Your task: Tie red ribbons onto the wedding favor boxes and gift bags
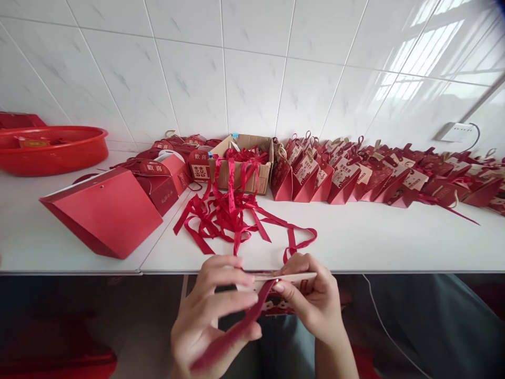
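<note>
Just below the white table (355, 247) edge, the left hand (213, 316) is pinching a red satin ribbon (236, 329) — soft, limp, likely slippery, best gripped near its end. The right hand (311, 300) is clamping a small red paper favor box (284, 305) — light, crushable card — at its top fold, both hands working close together.

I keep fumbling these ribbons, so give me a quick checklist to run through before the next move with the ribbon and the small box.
1. Left hand has a grip on the red satin ribbon: ok.
2. Right hand steadies the small red paper favour box: ok.
3. Ribbon end passed through the box: cannot tell.
4. Held ribbon free of the loose red ribbon pile: cannot tell.
5. Bare space on the white table ahead: ok.
</note>
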The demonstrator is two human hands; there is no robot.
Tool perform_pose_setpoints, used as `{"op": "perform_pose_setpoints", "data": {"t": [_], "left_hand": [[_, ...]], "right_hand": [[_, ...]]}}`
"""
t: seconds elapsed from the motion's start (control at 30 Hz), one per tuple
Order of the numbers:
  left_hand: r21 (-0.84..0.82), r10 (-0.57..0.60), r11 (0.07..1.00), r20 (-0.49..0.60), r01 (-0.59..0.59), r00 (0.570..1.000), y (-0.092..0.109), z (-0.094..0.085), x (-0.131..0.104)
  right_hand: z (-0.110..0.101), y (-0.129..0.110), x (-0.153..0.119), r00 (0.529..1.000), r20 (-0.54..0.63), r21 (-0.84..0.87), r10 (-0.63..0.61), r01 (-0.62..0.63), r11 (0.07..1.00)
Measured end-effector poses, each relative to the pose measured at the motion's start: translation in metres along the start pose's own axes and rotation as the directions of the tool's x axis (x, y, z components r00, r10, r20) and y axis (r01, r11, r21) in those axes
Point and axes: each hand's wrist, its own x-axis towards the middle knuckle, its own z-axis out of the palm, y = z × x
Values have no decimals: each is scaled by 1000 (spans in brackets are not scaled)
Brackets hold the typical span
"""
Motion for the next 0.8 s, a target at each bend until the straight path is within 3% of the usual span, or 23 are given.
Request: {"op": "perform_pose_setpoints", "data": {"t": [0.03,0.1,0.17,0.23,0.3,0.43,0.63,0.8], "left_hand": [[4,8,1000,-19,-7,1000,3,-1,1],[-30,-76,997,-168,72,983,7,0,2],[-88,-255,967,-309,239,916,9,5,3],[-123,-428,903,-329,411,842,7,7,4],[-105,-509,859,-286,501,812,4,5,6],[-5,-508,861,-72,509,859,-4,-14,6],[-67,-432,891,168,448,886,-11,-36,1],[200,-336,930,130,307,933,-14,-34,2]], "right_hand": [[-1,-1,0,998,53,-23,-22,24,999],[-2,-3,-1,986,142,-37,-83,89,995],[-2,-5,-1,972,183,-24,-145,152,988],[-3,-6,-1,963,199,-31,-180,190,981],[-5,-6,-1,957,222,-57,-187,204,977],[-10,-7,-1,947,286,-83,-148,178,980],[-16,-9,-2,953,285,-101,-100,133,986],[-17,-9,-5,954,282,-107,-103,137,985]]}}
